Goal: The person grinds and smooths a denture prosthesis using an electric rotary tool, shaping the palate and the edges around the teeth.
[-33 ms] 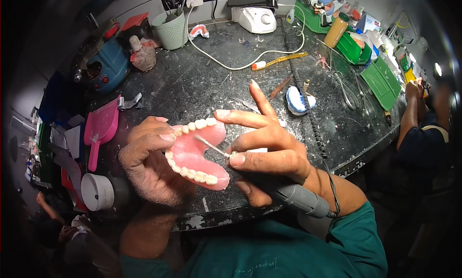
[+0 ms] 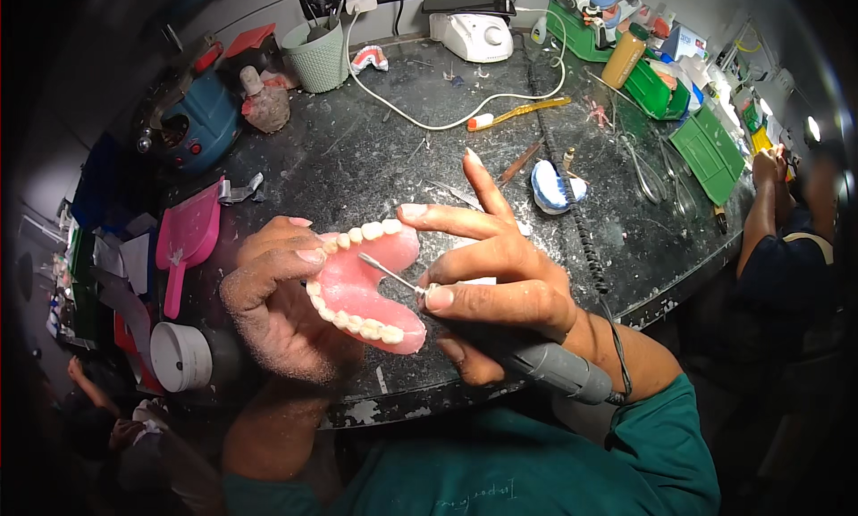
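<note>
My left hand [image 2: 281,315], dusted with pale powder, holds a pink denture [image 2: 344,284] with cream teeth, its arch opening to the right. My right hand [image 2: 509,279] grips a dark rotary handpiece [image 2: 559,369], whose thin metal bur [image 2: 386,271] reaches over the denture's pink inner surface; whether it touches is unclear. One finger of my right hand rests at the upper row of teeth. Beyond that hand lie a blue-and-white dental cast [image 2: 552,187], a thin brown-handled tool [image 2: 520,161] and a coiled black cord [image 2: 587,248].
Around the dark bench [image 2: 384,159] are a pink dustpan [image 2: 188,243], round container [image 2: 179,355], blue machine [image 2: 192,114], mesh cup [image 2: 313,60], white control box [image 2: 469,38], toothbrush [image 2: 518,112], green trays [image 2: 706,150] and pliers [image 2: 648,172]. Other people [image 2: 773,221] are at both far sides.
</note>
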Motion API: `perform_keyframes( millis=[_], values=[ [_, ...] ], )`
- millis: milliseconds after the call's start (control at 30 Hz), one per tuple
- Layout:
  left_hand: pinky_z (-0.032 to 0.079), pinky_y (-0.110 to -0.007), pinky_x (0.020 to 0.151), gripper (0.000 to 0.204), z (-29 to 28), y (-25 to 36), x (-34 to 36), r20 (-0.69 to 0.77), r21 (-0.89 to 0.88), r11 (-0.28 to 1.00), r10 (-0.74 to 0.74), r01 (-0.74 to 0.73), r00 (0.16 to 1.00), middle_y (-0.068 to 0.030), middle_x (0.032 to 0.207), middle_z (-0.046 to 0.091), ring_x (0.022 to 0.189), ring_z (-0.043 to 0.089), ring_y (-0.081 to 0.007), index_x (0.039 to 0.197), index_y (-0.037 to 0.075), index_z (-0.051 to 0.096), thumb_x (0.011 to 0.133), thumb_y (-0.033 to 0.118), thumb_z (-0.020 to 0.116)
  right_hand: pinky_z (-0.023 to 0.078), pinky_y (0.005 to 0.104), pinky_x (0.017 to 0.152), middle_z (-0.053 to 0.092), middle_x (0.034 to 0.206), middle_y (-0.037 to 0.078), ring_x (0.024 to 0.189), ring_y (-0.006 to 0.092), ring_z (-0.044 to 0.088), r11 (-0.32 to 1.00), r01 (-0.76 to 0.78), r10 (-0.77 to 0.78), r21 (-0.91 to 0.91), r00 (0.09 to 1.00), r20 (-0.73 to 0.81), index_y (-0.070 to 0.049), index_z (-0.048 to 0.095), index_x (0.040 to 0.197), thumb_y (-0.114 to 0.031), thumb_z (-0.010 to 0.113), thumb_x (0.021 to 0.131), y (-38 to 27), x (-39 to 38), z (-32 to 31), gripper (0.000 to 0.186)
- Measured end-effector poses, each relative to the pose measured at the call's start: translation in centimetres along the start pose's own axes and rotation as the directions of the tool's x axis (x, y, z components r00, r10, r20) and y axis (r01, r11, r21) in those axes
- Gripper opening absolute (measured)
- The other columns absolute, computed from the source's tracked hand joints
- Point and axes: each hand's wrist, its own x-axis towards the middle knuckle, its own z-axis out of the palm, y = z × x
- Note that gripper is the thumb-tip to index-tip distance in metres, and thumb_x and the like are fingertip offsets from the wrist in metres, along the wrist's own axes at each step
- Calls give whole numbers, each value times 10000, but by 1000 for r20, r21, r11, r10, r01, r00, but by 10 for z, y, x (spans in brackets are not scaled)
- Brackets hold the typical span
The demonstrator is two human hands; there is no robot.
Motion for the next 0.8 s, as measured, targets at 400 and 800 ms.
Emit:
perform_keyframes(
  millis=[400,800],
  values=[
    [465,-411,944,642,2,-1,1,-4,6,1000,19,-19,1000,-69,1036,513,954,558,-214,1153,78,453,793,475,807,179,668,1144,628,987,62,1165,366,637,1000,3,-2,-27,1000,9,-125,639,1107,20,787,668,0,1,-1,486],
    [507,-373,888,700,6,0,-4,-58,-78,989,-130,126,990,-152,1075,562,990,584,-229,1179,31,445,850,599,689,204,718,1118,520,1012,167,1131,519,600,994,88,-89,58,996,4,-46,496,1195,-147,659,896,10,-4,-5,355]
  ],
)
